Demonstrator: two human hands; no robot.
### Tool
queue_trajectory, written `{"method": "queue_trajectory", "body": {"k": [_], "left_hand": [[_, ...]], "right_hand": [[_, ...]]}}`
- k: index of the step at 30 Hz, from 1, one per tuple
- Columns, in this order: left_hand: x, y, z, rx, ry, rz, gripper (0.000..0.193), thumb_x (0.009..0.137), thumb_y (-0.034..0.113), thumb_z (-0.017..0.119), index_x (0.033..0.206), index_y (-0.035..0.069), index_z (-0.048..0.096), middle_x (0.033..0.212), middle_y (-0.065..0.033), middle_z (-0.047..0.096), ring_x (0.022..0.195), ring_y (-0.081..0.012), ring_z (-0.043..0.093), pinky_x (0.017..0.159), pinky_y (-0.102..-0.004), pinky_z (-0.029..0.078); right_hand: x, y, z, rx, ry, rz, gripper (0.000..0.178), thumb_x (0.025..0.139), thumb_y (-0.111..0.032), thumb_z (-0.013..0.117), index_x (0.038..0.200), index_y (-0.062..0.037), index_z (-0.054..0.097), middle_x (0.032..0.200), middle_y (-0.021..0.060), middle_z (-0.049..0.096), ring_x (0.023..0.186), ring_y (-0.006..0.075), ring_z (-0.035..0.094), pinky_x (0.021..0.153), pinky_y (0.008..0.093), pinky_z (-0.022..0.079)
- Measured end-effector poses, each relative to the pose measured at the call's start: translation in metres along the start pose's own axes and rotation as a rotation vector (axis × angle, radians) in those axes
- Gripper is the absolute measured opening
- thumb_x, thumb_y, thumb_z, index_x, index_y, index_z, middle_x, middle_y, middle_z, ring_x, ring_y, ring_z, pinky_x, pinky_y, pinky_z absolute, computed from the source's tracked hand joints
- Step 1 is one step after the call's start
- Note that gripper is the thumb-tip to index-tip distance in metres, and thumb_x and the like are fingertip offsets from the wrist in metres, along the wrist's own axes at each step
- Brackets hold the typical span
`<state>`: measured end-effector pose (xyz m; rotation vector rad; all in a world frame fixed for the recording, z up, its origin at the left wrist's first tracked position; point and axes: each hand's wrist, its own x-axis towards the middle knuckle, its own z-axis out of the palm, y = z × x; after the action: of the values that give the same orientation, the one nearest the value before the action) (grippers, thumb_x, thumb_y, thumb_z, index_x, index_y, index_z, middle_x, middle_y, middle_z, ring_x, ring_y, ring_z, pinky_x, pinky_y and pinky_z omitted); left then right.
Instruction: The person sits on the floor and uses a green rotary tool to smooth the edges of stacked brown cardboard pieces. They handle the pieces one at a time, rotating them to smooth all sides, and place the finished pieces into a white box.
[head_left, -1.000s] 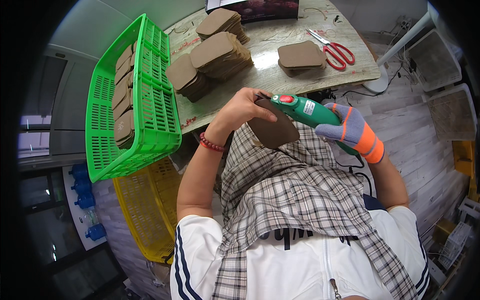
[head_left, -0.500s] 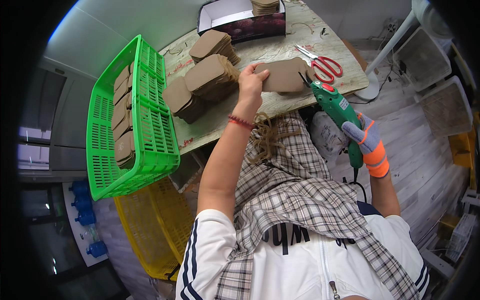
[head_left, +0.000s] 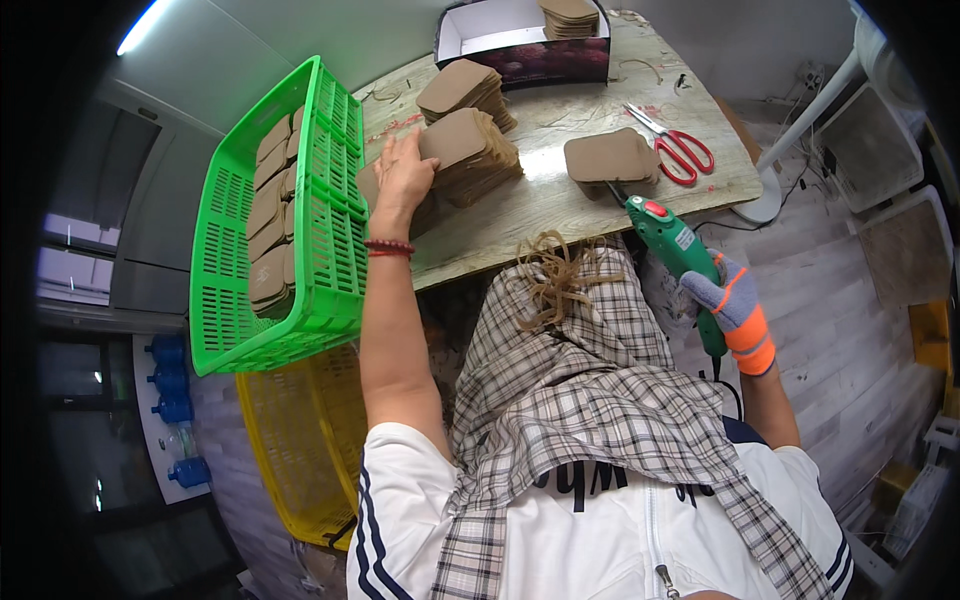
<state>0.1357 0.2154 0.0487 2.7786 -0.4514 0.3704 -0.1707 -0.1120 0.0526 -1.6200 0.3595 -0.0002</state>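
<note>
My bare left hand [head_left: 403,178] reaches over the left stack of flat brown pieces with rounded corners [head_left: 368,185]. Its fingers are stretched out, and it partly hides that stack; whether it touches the pieces is hard to tell. Just right of it stands a taller brown stack [head_left: 462,150]. My gloved right hand [head_left: 735,305] is closed around green electric scissors [head_left: 662,232] with a red switch. Their tip meets the near edge of a small pile of brown pieces [head_left: 608,157] on the table [head_left: 545,215]. Red-handled scissors [head_left: 684,155] lie beside that pile.
Another brown stack [head_left: 463,88] stands farther back, before an open dark box [head_left: 525,62] holding more pieces. On the left is a green crate [head_left: 335,220] with brown pieces, above a yellow crate [head_left: 290,460]. Brown strips [head_left: 555,285] lie on my lap.
My left hand has let go of the brown piece at the right pile and moved left to the left stack. The electric scissors' tip has shifted to the pile's near edge.
</note>
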Motion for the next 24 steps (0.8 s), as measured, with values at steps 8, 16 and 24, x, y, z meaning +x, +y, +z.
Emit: {"method": "queue_trajectory", "body": {"k": [8, 16, 24], "left_hand": [[0.010, 0.005, -0.022, -0.018, 0.069, 0.169, 0.064, 0.059, 0.023, 0.080, 0.118, 0.009, 0.058, 0.107, -0.0142, 0.054, 0.109, -0.0335, 0.044, 0.097, -0.0404, 0.036], [-0.022, 0.006, -0.047, -0.793, 0.156, 0.008, 0.029, 0.065, 0.010, 0.079, 0.088, 0.003, 0.062, 0.092, -0.0085, 0.060, 0.086, -0.0226, 0.055, 0.074, -0.0335, 0.047], [-0.089, 0.102, -0.013, -2.094, 0.252, -0.351, 0.037, 0.087, -0.001, 0.058, 0.122, 0.006, 0.048, 0.118, -0.0086, 0.058, 0.106, -0.0271, 0.057, 0.090, -0.0467, 0.050]], "right_hand": [[-0.001, -0.009, 0.014, 0.012, -0.019, -0.015, 0.038, 0.079, -0.021, 0.073, 0.106, 0.0019, 0.058, 0.073, -0.0019, 0.058, 0.058, 0.0030, 0.048, 0.052, 0.0195, 0.041], [0.002, -0.015, 0.020, -0.038, -0.049, -0.003, 0.040, 0.078, -0.023, 0.074, 0.105, 0.0018, 0.058, 0.073, -0.0011, 0.058, 0.059, 0.0031, 0.049, 0.053, 0.0191, 0.041], [0.006, -0.041, 0.054, -0.204, -0.006, -0.145, 0.035, 0.080, -0.022, 0.072, 0.102, 0.0008, 0.059, 0.078, 0.0001, 0.060, 0.064, 0.0033, 0.049, 0.058, 0.0202, 0.042]]}}
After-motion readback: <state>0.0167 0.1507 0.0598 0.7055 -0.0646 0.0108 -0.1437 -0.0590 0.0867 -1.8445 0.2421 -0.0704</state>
